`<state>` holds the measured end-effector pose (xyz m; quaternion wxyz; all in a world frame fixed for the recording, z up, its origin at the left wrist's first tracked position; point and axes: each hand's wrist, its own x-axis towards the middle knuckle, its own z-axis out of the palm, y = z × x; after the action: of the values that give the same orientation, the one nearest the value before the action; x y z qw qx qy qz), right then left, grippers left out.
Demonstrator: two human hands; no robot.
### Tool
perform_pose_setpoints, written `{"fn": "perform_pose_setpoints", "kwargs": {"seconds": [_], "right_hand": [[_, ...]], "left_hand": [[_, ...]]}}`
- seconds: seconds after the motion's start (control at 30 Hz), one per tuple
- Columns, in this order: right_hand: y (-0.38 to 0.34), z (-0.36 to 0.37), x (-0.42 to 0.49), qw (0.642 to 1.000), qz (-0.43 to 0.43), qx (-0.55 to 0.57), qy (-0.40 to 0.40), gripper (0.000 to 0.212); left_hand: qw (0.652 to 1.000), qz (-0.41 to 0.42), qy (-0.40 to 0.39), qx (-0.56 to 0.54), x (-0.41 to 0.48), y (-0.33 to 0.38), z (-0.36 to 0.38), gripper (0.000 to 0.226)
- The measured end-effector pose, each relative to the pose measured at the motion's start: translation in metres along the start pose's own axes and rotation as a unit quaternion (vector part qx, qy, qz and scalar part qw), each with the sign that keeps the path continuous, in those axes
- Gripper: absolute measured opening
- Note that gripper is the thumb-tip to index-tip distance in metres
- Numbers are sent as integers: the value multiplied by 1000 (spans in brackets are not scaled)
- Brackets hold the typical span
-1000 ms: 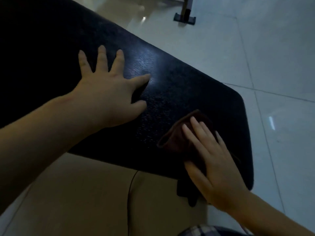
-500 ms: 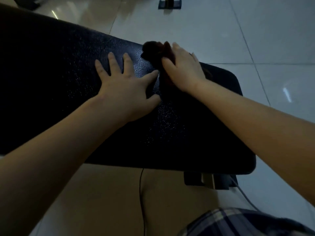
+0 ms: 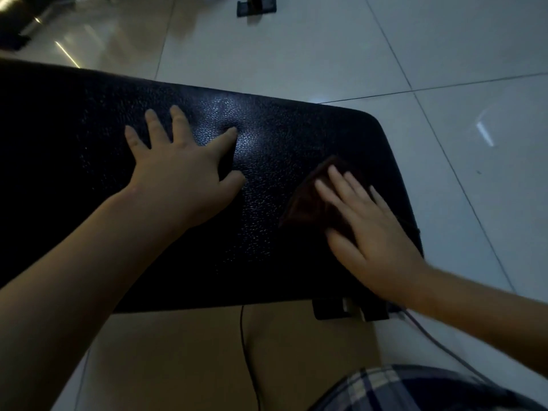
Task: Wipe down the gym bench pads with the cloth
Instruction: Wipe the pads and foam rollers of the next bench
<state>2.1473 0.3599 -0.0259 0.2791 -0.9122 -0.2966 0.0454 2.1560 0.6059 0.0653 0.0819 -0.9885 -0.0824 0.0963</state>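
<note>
Cloth (image 3: 310, 203) has slid nearer across pad (image 3: 267, 256) — dark brown, rumpled.

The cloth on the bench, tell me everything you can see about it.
The cloth is dark reddish-brown, soft-looking fabric, bunched into a rough wedge. It lies on the black textured bench pad, near the pad's right end. The right hand rests flat on it with straight fingers, hiding much of it; only its left and far parts show. The left hand lies on the pad apart from it. The light is too dim to show weave or dirt.
</note>
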Motion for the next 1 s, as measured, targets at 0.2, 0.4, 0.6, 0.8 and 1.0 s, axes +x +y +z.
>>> {"fn": "perform_pose_setpoints", "kwargs": {"seconds": [0.2, 0.4, 0.6, 0.8, 1.0], "right_hand": [[36, -18, 133, 988, 146, -30, 29, 59], [50, -19, 157, 987, 156, -17, 43, 58], [51, -22, 100, 992, 115, 5, 44, 64], [39, -23, -13, 988, 110, 109, 15, 58], [-10, -42, 8, 964, 193, 185, 10, 49]], "left_hand": [[1000, -12, 0, 8, 1, 10, 0, 72], [1000, -6, -21, -1, 4, 9, -4, 70], [999, 6, -27, -25, 6, 5, -4, 65], [996, 19, -82, 34, 13, 6, -11, 71], [989, 80, -125, -26, 6, -14, -37, 66]]}}
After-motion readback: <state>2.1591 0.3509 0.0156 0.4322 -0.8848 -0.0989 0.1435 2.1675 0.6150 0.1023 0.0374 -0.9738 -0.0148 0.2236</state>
